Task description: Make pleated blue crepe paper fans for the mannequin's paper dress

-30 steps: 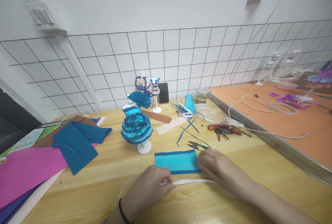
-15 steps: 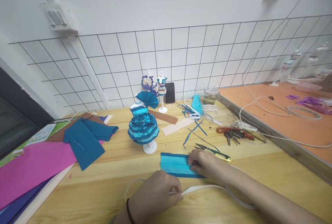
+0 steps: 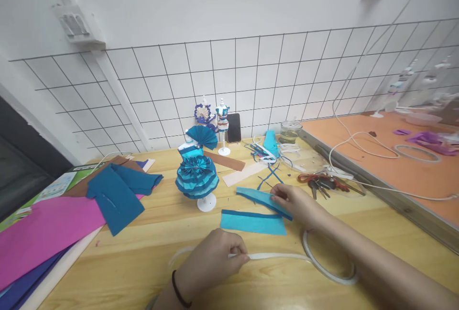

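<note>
Between the thumb and fingers of my left hand (image 3: 218,257) is pinched a narrow white tape (image 3: 276,256), which runs right to its roll (image 3: 332,279) under my right forearm. My right hand (image 3: 292,202) is closed on a light-blue paper strip with a dark-blue edge (image 3: 258,196), lifted and slanting. A second light-blue strip (image 3: 253,222), dark along its far edge, lies flat on the table between my hands. Beyond them stands a small white dress form in a ruffled blue paper dress (image 3: 197,176), with a pleated fan at its shoulder. The scissors are hidden now.
Coloured paper sheets (image 3: 57,219) are piled at the left. Keys (image 3: 321,185) and a cable lie to the right. A glass cup (image 3: 290,131), a phone (image 3: 234,128) and smaller dress forms (image 3: 223,123) stand along the back. A raised edge borders the orange table (image 3: 380,133).
My right hand has lifted one blue strip away to the back right, uncovering the other strip beneath. The tape at my left hand is pulled straighter, and its roll shows more.
</note>
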A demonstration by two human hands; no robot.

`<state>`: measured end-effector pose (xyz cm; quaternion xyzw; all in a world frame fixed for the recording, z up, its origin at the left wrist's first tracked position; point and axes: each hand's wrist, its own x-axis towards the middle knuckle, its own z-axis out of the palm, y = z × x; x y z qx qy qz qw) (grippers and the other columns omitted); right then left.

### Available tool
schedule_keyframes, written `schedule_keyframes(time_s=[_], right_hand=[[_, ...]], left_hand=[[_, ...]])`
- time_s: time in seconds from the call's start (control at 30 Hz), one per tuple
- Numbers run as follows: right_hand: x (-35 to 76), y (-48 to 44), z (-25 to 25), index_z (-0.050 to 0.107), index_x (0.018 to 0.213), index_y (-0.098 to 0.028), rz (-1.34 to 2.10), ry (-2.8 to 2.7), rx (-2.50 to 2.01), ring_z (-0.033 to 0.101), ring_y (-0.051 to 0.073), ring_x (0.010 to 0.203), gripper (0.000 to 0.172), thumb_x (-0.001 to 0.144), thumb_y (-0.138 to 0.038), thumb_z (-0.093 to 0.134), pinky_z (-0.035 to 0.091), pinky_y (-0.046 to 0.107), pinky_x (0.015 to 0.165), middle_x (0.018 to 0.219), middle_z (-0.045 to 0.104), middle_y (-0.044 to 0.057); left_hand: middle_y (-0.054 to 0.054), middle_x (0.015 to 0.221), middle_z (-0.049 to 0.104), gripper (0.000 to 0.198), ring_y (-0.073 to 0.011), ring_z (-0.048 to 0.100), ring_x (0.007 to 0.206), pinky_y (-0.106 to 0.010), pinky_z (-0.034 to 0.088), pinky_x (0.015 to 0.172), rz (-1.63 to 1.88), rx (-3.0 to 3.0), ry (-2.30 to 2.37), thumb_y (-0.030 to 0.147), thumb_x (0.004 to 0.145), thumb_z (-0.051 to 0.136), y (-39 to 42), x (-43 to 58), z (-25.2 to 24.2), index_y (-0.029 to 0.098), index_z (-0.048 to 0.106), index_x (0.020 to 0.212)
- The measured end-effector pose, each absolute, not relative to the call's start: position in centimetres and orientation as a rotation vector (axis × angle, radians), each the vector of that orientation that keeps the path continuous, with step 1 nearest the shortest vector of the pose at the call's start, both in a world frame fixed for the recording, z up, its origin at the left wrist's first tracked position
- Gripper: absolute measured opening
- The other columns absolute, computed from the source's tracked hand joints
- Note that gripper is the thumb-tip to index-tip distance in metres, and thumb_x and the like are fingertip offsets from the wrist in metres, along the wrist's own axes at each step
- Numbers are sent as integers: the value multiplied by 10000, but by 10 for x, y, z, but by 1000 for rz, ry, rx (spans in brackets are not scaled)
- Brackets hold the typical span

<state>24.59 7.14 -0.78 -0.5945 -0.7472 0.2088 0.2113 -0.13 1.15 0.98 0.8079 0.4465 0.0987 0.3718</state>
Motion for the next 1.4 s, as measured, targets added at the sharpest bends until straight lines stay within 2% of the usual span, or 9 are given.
schedule_keyframes(time_s=[0.13, 0.2, 0.3, 0.43, 0.73, 1.0, 1.17, 1.4], right_hand=[[243, 53, -4, 605, 907, -196, 327, -2119, -1596, 538, 246, 927, 193, 784, -286, 486, 393, 360, 819, 939, 622, 94], [238, 35, -1, 609, 893, -207, 431, -2179, -1540, 551, 221, 888, 190, 813, -297, 463, 411, 326, 791, 903, 630, 77], [233, 9, 2, 620, 830, -229, 701, -2212, -1572, 573, 190, 780, 182, 819, -326, 466, 432, 266, 674, 839, 638, 41], [239, -9, 2, 595, 678, -219, 760, -2326, -1538, 549, 158, 666, 209, 821, -272, 453, 397, 235, 602, 694, 612, 11], [250, -10, -14, 559, 687, -204, 691, -2340, -1443, 518, 162, 758, 186, 834, -213, 446, 397, 265, 703, 716, 586, 16], [248, -13, -15, 556, 648, -199, 659, -2321, -1466, 516, 183, 792, 209, 827, -274, 479, 413, 301, 720, 779, 575, 42], [250, -10, -21, 539, 651, -200, 628, -2270, -1510, 521, 188, 777, 263, 862, -297, 416, 411, 317, 719, 781, 570, 50], [240, -14, -17, 545, 656, -210, 512, -2278, -1619, 509, 203, 777, 183, 807, -306, 503, 392, 331, 693, 767, 558, 43]], left_hand=[[11, 614, 610, 213, -108, 513, 590, -188, 330, 529, 283, 2080, 1175, 246, 740, 466, 16, -4, 10, 173, 651, 663], [11, 611, 606, 216, -116, 508, 595, -193, 330, 531, 294, 2084, 1200, 267, 744, 466, 18, -5, 8, 176, 650, 677], [7, 633, 616, 220, -124, 518, 615, -198, 335, 542, 312, 2078, 1221, 272, 747, 453, 19, -7, 7, 178, 646, 699], [12, 663, 626, 225, -123, 523, 627, -200, 334, 554, 330, 2068, 1231, 258, 753, 431, 19, -9, 8, 181, 638, 712], [18, 666, 621, 212, -128, 528, 633, -208, 342, 565, 376, 2032, 1297, 258, 749, 428, 29, -19, 9, 174, 611, 684], [7, 674, 614, 211, -154, 545, 665, -220, 364, 586, 468, 1968, 1364, 279, 739, 436, 37, -26, 8, 163, 601, 675], [0, 705, 624, 220, -165, 548, 703, -226, 373, 625, 515, 1947, 1384, 294, 739, 438, 40, -28, 6, 165, 604, 676], [-4, 702, 615, 245, -168, 545, 713, -230, 379, 638, 569, 1907, 1412, 326, 746, 437, 44, -28, 0, 157, 605, 690]])
